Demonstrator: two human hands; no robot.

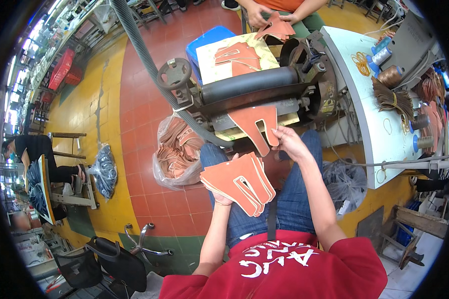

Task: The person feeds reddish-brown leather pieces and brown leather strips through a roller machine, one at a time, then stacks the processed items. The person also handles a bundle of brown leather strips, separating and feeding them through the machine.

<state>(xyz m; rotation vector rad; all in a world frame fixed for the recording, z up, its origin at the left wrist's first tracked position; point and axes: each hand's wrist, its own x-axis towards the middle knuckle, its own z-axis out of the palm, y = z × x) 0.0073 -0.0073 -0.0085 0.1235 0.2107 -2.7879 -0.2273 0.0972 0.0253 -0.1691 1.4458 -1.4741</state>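
My left hand [223,199] is closed around the edge of a stack of reddish-brown cut pieces [237,182], which look like leather with a slot in each. The stack lies fanned above my lap. My right hand [290,141] pinches the near end of a single cut piece [257,124] of the same shape. Its far edge lies on the metal feed plate [222,122] of a roller machine, under the dark roller [249,83]. Whether the roller grips it is hidden.
A clear bag [177,149] of similar pieces stands left of my knees. A grey hose [139,45] hangs by the handwheel [174,74]. Beyond the roller, more pieces [237,57] lie on a yellowish board; another person's hands [258,16] hold some. Thread spools [382,56] stand on the right table [351,74].
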